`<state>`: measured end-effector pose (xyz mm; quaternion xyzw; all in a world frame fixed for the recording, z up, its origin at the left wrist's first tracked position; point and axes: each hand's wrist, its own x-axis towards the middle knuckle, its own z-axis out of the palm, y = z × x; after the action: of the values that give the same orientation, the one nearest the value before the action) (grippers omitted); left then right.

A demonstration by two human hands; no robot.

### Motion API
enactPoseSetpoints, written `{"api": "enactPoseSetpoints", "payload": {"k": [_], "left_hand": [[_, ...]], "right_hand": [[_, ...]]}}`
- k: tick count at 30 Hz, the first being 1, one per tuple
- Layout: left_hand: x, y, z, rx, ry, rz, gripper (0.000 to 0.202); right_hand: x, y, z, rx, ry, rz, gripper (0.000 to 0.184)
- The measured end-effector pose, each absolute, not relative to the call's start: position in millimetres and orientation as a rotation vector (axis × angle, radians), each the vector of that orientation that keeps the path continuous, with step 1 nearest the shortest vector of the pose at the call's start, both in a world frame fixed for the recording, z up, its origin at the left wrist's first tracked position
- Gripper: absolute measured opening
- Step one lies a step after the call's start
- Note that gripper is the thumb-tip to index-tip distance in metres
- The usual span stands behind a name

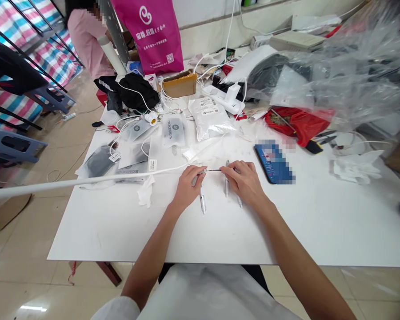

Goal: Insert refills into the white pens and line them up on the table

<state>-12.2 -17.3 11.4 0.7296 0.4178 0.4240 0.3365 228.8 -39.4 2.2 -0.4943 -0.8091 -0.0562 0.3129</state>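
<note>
Both my hands rest at the middle of the white table. My left hand is closed on a white pen barrel that points back toward me. My right hand is closed round another white pen part, and a second pen piece sticks out beneath it. A thin dark refill spans the gap between the fingertips of both hands.
A phone lies right of my right hand. Plastic-bagged items, white cables and a cardboard box crowd the far side. Clear plastic sheeting piles at the back right. A person in pink sits at the far left corner.
</note>
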Motion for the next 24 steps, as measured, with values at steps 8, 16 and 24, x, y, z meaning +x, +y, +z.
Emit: {"api": "enactPoseSetpoints", "payload": {"k": [8, 16, 24], "left_hand": [[-13, -16, 8, 2.166, 1.141, 0.974, 0.031], [-19, -13, 11, 2.159, 1.207, 1.023, 0.027], [-19, -14, 9, 2.170, 1.153, 0.942, 0.025]], "right_hand": [[225, -42, 2, -1.291, -2.221, -0.231, 0.031], [236, -39, 2, -1.304, -2.140, -0.233, 0.028], [232, -40, 4, -1.261, -2.154, -0.208, 0.025]]}}
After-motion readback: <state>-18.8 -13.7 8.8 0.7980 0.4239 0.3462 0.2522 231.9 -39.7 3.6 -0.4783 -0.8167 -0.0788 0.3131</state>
